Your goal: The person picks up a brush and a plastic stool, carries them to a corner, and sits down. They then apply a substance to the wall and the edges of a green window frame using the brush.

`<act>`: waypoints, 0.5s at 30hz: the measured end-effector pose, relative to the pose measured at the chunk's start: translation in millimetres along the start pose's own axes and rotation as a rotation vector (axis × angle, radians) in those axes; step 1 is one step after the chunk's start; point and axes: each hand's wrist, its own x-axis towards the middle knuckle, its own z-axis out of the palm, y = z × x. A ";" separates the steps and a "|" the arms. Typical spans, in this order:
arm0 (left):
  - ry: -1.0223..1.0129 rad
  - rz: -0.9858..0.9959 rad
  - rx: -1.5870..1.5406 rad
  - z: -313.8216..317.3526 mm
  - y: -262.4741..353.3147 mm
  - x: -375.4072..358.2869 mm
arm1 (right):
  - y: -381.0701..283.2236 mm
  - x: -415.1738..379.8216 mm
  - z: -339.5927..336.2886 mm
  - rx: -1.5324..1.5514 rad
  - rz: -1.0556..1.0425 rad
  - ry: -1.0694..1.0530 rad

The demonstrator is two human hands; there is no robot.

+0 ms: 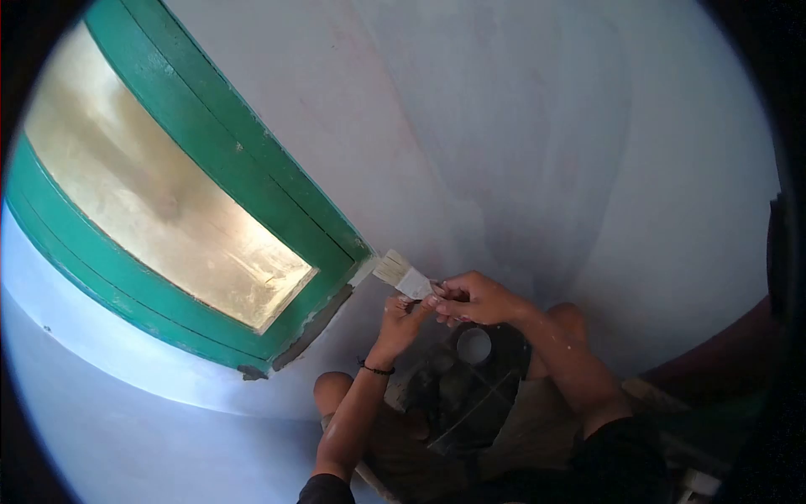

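Paintbrush point(412, 283) held at the meeting point of the two hands, in front of a pale wall point(537, 109). The left hand point(400, 326) lies just below the metal ferrule, its thumb and fingers closed on the base of the brush; the right hand point(477, 299) grips it from the other side, at the handle end. The hands are together, fingertips touching or nearly so (the overlap hides most of the handle). The pale bristles point(390, 267) project beyond the fingers, tilted up and to the left, and end near the lower right corner of a green frame point(322, 259). The frame surrounds a golden, light-reflecting panel point(185, 197); rough grey patching point(315, 326) borders its lower edge. A dark wristband point(376, 368) encircles the left wrist. Below the hands, between the bent knees, a round, light-coloured container point(474, 345) rests on a dark surface point(495, 401) crossed by thin lines (its contents cannot be made out).
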 end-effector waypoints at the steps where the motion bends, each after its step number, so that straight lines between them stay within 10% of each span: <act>1: 0.035 -0.001 -0.021 2.7 -4.2 5.8 | -0.8 -1.6 -1.5 0.028 -0.022 0.042; 9: -0.098 -0.156 0.336 11.8 -25.1 12.3 | 15.5 -8.1 -33.6 -0.274 -0.021 0.448; 15: -0.387 0.255 0.931 11.7 -78.7 4.8 | 0.0 -10.2 -40.8 -0.512 0.074 0.562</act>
